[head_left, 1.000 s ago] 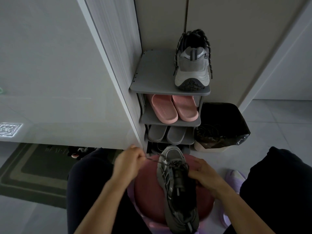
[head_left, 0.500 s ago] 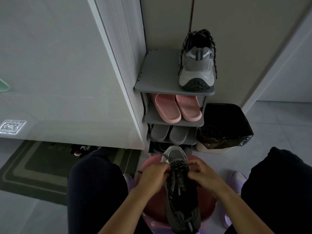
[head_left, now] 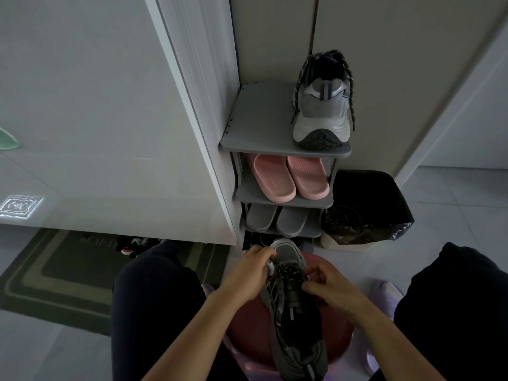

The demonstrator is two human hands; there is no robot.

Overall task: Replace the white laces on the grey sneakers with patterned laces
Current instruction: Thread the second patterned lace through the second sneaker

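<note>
Head view: the left hand (head_left: 248, 273) curls its fingers round the grey sneaker (head_left: 295, 323) near its toe; the right hand (head_left: 331, 288) pinches the patterned lace (head_left: 290, 273) just beside those fingers. The sneaker lies between both sets of fingers, a red stool (head_left: 246, 329) beneath them.

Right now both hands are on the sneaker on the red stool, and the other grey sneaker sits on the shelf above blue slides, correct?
Not quite: the head view shows the slides are pink, not blue. The left hand and right hand are on the sneaker on the red stool, the other grey sneaker on the shelf above.
</note>
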